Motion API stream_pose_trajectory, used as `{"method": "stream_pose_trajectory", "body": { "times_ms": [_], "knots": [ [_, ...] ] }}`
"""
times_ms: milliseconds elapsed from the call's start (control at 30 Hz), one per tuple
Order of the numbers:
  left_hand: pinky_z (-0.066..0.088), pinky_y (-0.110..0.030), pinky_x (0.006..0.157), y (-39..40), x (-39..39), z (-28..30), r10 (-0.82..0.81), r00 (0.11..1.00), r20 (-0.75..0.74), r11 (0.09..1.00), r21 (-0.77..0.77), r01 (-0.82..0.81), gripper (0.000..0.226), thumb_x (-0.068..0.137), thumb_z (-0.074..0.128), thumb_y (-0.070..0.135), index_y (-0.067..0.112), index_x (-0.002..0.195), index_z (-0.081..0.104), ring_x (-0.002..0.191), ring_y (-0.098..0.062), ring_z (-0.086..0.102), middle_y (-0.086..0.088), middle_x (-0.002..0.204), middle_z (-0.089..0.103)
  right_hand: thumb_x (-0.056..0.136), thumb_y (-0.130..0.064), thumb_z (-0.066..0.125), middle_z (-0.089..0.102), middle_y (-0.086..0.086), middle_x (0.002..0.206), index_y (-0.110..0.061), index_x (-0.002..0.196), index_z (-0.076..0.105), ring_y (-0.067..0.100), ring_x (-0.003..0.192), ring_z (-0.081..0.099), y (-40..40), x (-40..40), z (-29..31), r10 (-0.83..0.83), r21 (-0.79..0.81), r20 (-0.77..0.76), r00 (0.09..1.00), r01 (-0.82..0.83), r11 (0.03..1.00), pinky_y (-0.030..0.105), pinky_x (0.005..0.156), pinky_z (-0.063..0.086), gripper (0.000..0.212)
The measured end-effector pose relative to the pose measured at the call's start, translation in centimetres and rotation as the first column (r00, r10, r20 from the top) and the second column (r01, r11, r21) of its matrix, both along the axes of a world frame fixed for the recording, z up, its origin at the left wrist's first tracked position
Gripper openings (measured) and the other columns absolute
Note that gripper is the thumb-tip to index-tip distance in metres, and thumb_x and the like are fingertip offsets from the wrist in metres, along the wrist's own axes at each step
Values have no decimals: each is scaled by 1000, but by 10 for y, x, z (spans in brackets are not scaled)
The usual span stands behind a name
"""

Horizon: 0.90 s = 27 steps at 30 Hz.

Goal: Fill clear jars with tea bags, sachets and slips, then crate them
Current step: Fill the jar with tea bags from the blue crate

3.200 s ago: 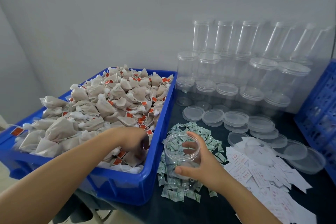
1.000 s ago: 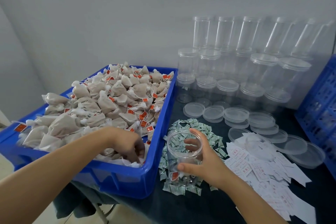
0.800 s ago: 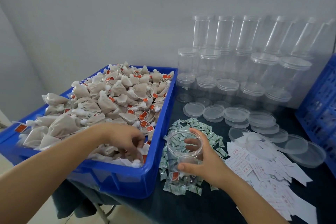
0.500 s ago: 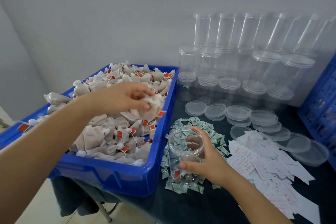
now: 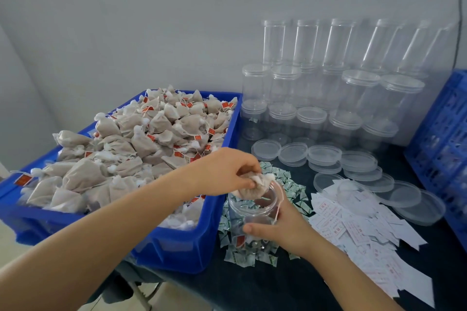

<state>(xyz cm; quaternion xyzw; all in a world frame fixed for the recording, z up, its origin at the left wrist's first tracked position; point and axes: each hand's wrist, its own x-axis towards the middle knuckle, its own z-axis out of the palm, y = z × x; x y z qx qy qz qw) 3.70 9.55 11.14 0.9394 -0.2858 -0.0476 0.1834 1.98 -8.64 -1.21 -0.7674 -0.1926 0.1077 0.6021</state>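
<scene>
At the lower centre of the frame the left hand point(image 5: 222, 171) pinches a beige, bunched tea bag point(image 5: 250, 188) at the mouth of the clear open jar point(image 5: 252, 212), its string trailing down the jar's right side, while the right hand point(image 5: 283, 230) grips that jar upright on the pile of small green-and-white sachets point(image 5: 295, 189). Half a second ago the left hand held the bag up over the blue bin point(image 5: 177, 242) of tea bags at left; it has since crossed right to the jar. White slips point(image 5: 353, 225) lie to the right on the dark counter point(image 5: 278, 285).
</scene>
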Motion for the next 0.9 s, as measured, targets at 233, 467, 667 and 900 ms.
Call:
{"method": "stream_pose_trajectory", "body": {
  "times_ms": [233,467,667,900],
  "knots": [
    [45,-22,85,16,0,-2,81,992,102,995,57,-87,36,91,59,37,24,125,55,96,-6,57,10,109,59,54,-48,90,46,-18,132,-59,133,26,-17,109,55,1,-2,4,0,-11,-38,999,0,1000,9,82,50,102],
    [46,-18,76,83,-7,-12,234,942,-239,909,398,-124,16,88,62,42,33,100,56,88,-1,57,13,100,61,62,-34,91,42,-18,136,-64,129,26,-12,107,59,0,-2,4,11,-1,-48,999,-11,1000,10,79,51,98],
    [44,-14,83,89,-9,-26,199,864,-463,866,495,66,29,92,59,31,26,121,60,101,-4,56,11,116,62,66,-28,91,43,-21,134,-66,125,26,-1,107,62,1,-2,7,-2,-21,-37,999,1,1000,16,78,55,96],
    [40,-20,64,89,0,-33,150,913,-380,828,553,94,12,89,60,29,30,78,57,69,-2,49,17,75,55,61,-34,88,43,-17,138,-61,130,26,-3,109,60,1,-6,10,-11,-21,-33,999,10,1000,10,78,51,97]
  ]
}}
